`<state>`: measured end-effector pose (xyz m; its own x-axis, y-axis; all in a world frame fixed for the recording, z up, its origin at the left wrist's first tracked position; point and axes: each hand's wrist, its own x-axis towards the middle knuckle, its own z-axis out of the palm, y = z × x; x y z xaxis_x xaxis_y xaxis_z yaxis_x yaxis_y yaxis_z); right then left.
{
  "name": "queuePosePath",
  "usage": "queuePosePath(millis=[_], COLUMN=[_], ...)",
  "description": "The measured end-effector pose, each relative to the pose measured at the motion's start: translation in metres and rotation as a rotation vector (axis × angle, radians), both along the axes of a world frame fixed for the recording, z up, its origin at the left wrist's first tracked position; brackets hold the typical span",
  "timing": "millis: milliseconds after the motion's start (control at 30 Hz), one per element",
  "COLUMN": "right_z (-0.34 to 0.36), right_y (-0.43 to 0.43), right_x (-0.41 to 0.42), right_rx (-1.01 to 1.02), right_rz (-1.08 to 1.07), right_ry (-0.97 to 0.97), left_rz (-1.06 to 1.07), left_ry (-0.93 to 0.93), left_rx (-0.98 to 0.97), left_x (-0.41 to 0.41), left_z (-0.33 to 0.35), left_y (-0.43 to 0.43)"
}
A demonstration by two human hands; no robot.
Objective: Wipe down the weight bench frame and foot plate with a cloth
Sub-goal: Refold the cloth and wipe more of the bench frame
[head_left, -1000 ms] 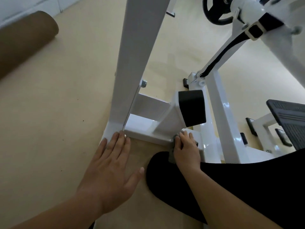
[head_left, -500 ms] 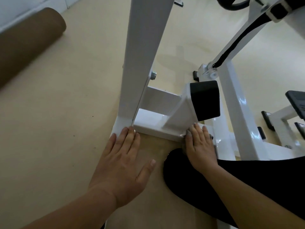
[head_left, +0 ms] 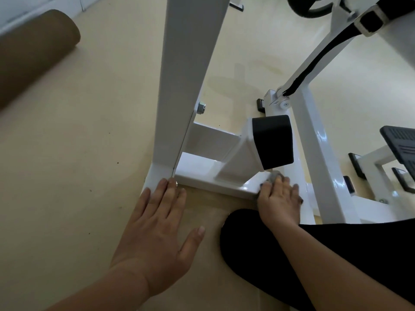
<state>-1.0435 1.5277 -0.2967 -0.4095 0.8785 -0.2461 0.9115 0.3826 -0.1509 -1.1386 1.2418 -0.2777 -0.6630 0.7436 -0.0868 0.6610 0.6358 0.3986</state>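
The white bench frame (head_left: 186, 63) stands on the floor (head_left: 67, 153). The left hand (head_left: 157, 232) lies flat and wide on the floor, fingertips touching the frame base. The right hand (head_left: 278, 198), fingers flat, presses the grey cloth (head_left: 275, 176) onto the low crossbar.
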Motion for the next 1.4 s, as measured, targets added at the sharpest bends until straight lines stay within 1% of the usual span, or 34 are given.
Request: queuePosePath(millis=[33, 67, 100, 233, 267, 333, 400, 467, 567, 700, 767, 867, 933, 1067, 1133, 1200, 1367, 1400], right_z=[0.001, 0.001, -0.001, -0.016, -0.017, -0.017, -0.015, -0.012, -0.012, -0.007, -0.010, -0.020, -0.025, -0.014, -0.012, -0.014, -0.028, -0.031], right_y=[0.001, -0.003, -0.012, -0.049, -0.050, -0.040, -0.031, -0.033, -0.046, -0.060, -0.066, -0.085, -0.098, -0.093, -0.082, -0.075, -0.073, -0.076], right_x=[-0.004, -0.009, -0.013, -0.002, 0.004, 0.012, 0.010, 0.002, 0.002, 0.020, 0.037, 0.069, 0.076, 0.041, 0.022, 0.006, -0.018, -0.022], right_rx=[-0.010, -0.009, 0.000, 0.080, 0.087, 0.105, 0.105, 0.099, 0.066, 0.003, -0.036, -0.028, -0.015, -0.029, -0.046, -0.071, -0.100, -0.113], right_rz=[-0.088, -0.123, -0.105, 0.229, 0.264, 0.201, 0.054, -0.032, -0.071, -0.015, -0.018, -0.140, -0.184, -0.267, -0.285, -0.295, -0.414, -0.435], right_ry=[0.001, 0.015, 0.039, 0.172, 0.174, 0.138, 0.100, 0.130, 0.273, 0.393, 0.395, 0.318, 0.317, 0.462, 0.487, 0.512, 0.549, 0.587], left_rz=[-0.003, -0.004, -0.003, -0.016, -0.023, -0.037, -0.021, 0.000, -0.001, -0.019, -0.028, -0.043, -0.034, -0.037, -0.091, -0.142, -0.125, -0.120], left_ry=[-0.009, -0.009, -0.013, -0.022, -0.009, -0.012, 0.000, -0.009, -0.006, -0.014, -0.028, -0.027, -0.031, -0.023, 0.056, 0.105, 0.095, 0.082], left_rx=[-0.007, -0.008, -0.008, -0.032, -0.029, -0.036, -0.012, 0.014, 0.019, 0.007, 0.001, -0.008, -0.003, 0.041, 0.043, 0.096, 0.239, 0.268], left_x=[0.000, 0.001, 0.001, 0.001, 0.001, 0.001, 0.001, 0.001, 0.001, 0.000, -0.001, -0.002, -0.001, -0.009, -0.022, -0.034, -0.040, -0.041], left_z=[-0.001, -0.001, -0.003, 0.005, 0.006, 0.009, 0.007, 0.004, 0.001, -0.001, -0.002, -0.003, 0.000, 0.002, -0.006, -0.015, -0.029, -0.031], left_y=[0.000, 0.000, 0.000, 0.001, 0.001, 0.000, 0.001, 0.001, 0.001, 0.000, 0.000, -0.001, -0.001, -0.002, -0.009, -0.018, -0.017, -0.017])
